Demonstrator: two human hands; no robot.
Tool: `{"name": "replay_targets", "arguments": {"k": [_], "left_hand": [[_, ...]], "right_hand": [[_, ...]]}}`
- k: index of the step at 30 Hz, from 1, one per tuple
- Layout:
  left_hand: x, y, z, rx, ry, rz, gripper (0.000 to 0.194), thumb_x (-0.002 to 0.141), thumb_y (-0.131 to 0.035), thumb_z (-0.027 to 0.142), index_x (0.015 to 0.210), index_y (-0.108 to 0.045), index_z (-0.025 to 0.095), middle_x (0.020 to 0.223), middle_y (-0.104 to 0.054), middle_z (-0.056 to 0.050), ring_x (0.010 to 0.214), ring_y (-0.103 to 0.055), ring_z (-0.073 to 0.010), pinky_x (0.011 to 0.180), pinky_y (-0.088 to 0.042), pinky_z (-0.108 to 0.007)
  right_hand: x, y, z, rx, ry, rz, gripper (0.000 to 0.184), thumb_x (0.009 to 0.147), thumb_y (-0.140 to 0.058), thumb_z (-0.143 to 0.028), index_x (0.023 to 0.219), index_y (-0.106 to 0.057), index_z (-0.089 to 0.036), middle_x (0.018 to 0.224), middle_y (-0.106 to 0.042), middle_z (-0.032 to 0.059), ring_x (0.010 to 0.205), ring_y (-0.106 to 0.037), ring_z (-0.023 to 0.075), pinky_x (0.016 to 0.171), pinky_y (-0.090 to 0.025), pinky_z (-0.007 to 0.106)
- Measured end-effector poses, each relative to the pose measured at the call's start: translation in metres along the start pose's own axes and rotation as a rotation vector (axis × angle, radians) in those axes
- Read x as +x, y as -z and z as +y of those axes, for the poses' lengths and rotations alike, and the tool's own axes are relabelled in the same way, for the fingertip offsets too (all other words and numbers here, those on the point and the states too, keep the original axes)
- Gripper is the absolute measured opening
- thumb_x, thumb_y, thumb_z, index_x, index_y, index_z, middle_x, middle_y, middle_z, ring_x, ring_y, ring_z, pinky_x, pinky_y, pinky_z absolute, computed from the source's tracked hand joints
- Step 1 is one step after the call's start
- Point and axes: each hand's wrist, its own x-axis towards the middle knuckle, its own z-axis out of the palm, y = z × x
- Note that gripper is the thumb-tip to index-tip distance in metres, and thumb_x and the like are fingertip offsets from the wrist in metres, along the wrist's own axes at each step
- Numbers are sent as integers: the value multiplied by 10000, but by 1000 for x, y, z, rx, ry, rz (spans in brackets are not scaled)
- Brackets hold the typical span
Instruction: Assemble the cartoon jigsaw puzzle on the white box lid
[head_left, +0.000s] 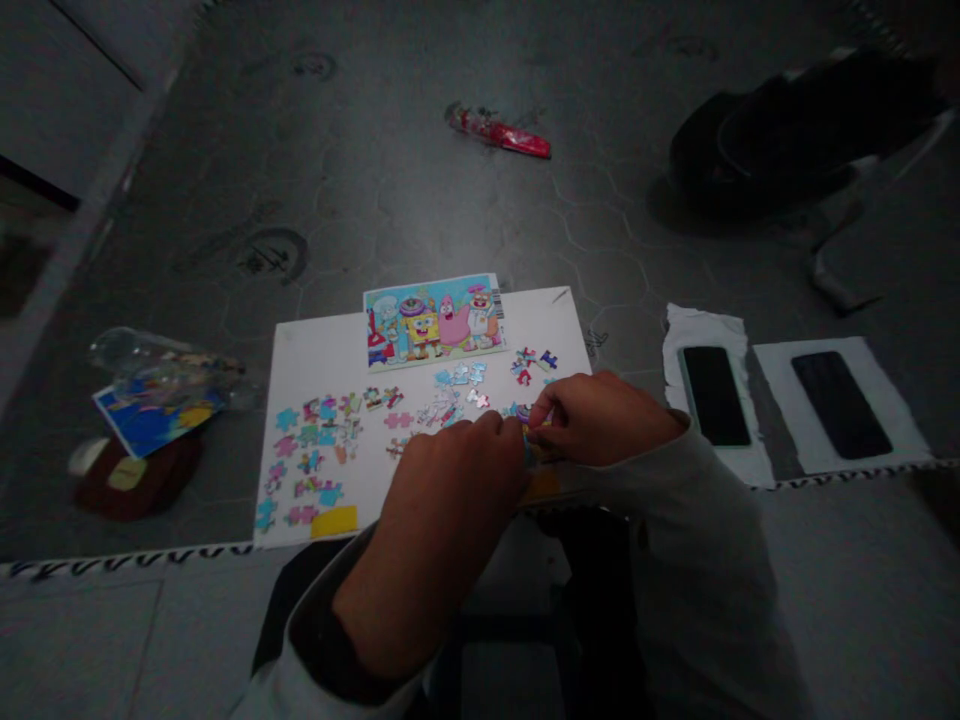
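Over the right side of a white board (319,350), my two hands meet above jigsaw puzzle pieces. Thumb and fingers of my right hand (611,418) are pinched on a puzzle piece (523,412) with purple and yellow on it. My left hand (457,470) is curled beside it, its back to me; its fingertips and anything in them are hidden. Loose puzzle pieces (328,437) lie at the board's left, and light blue ones (461,376) lie in the middle. At the far edge rests a printed picture card (435,325) of cartoon characters.
Two phones (716,395) (841,405) lie on white sheets at the right. A clear plastic wrapper (169,365), a blue packet (154,415) and a brown pouch (142,485) are at the left. Farther off are a red object (499,133) and a black bag-like item (780,150).
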Motion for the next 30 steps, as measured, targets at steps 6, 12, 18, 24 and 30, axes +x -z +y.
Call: {"name": "replay_targets", "arguments": {"k": [6, 12, 18, 24, 30], "left_hand": [[0, 0, 6, 2, 6, -49, 193, 946, -514, 276, 1018, -678, 205, 860, -700, -56, 687, -687, -204, 558, -448, -259], [-1, -3, 7, -2, -14, -41, 170, 935, -516, 242, 972, -676, 200, 818, -688, -54, 669, -681, -216, 532, -428, -274], [-3, -4, 9, -5, -28, -42, 174, 925, -504, 197, 978, -670, 192, 830, -696, -55, 645, -682, -201, 504, -395, -269], [-4, -3, 6, 19, -41, -47, 199, 884, -508, 128, 976, -678, 178, 774, -688, -68, 629, -675, -208, 519, -412, -269], [-15, 0, -8, 13, 4, 37, 206, 897, -500, 157, 946, -692, 212, 756, -699, -63, 598, -661, -207, 492, -360, -270]], "right_hand": [[2, -1, 4, -27, 38, -24, 160, 820, -705, -347, 952, -749, -269, 943, -743, 52, 824, -680, 183, 671, -436, 266], [5, -2, 7, -27, 30, -50, 270, 769, -768, -408, 998, -738, -269, 995, -740, 63, 912, -691, 223, 723, -465, 284], [4, -3, 6, -17, 21, -34, 239, 773, -766, -400, 973, -744, -270, 968, -744, 55, 936, -688, 229, 751, -471, 291], [2, -1, 4, 4, 5, -30, 192, 770, -766, -367, 941, -745, -282, 911, -735, 31, 877, -681, 213, 710, -454, 292], [1, -4, 4, 6, 33, -6, 145, 778, -760, -341, 914, -750, -290, 871, -739, 22, 781, -673, 199, 681, -453, 310]]}}
